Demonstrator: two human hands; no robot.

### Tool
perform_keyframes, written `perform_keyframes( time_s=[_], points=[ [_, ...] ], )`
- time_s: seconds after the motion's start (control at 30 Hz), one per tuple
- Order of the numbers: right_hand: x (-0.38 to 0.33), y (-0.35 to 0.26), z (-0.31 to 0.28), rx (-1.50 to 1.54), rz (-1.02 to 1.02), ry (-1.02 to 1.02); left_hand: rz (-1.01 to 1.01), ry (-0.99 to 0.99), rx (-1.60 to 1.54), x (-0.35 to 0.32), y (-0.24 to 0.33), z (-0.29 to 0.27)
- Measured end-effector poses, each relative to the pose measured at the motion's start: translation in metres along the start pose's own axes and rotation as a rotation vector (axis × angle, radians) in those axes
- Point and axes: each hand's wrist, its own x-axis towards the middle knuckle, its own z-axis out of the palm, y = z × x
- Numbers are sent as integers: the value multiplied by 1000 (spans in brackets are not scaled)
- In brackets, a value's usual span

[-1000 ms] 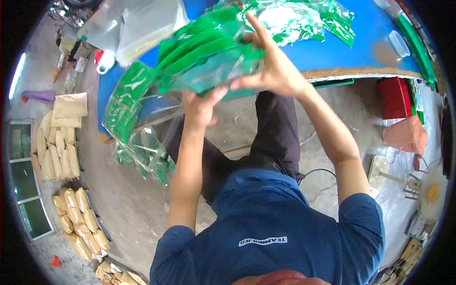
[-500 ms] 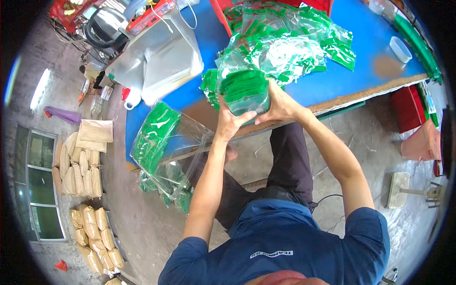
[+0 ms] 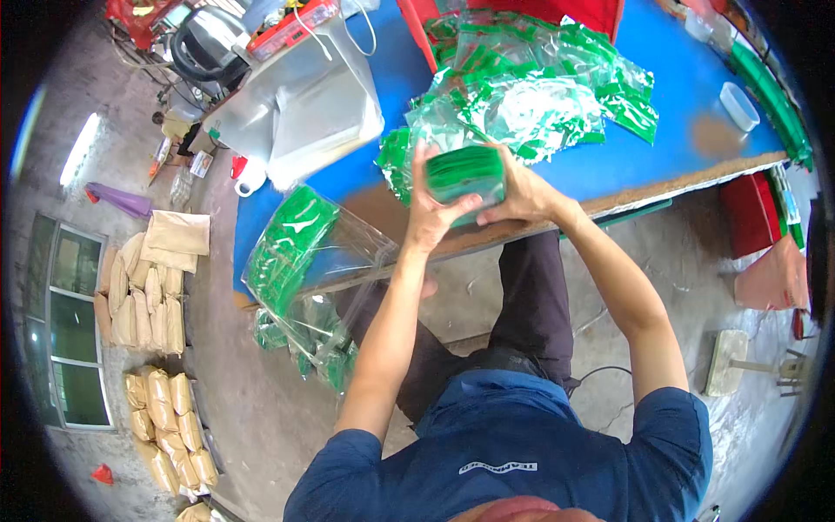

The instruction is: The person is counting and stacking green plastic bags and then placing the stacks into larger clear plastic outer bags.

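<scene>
Pressing a glossy green-and-clear stack of plastic packets (image 3: 465, 177) between their fingers, left hand (image 3: 429, 213) and right hand (image 3: 532, 193) could, if slackening, spill it over the blue-topped table (image 3: 674, 91)'s near edge.

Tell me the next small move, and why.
Probably shift the green stack left, toward the large clear bag: the left hand and right hand hold it between them, and that bag has green contents with clear film beside them.
</scene>
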Motion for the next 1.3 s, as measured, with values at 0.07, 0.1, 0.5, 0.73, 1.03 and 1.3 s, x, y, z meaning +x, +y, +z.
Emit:
perform_keyframes(
  time_s=[0.07, 0.1, 0.5, 0.73, 1.03, 1.3],
  points=[
    [-5, 6, 11, 22, 39, -3, 72, -13, 179, 1, -20, -7],
    [-6, 12, 11, 53, 135, -13, 78, -17, 173, 8, -17, -3],
    [-2, 6, 17, -77, 142, -4, -94, 1, 63, -6, -9, -11],
    [-22, 8, 14, -131, 160, 23, 35, -44, 195, -10, -29, -6],
    [-13, -52, 2, 121, 351, -266, -29, -79, 109, -40, 7, -11],
    [-3, -62, 11, 262, 132, -107, -52, 52, 37, -29, 35, -4]
  ],
)
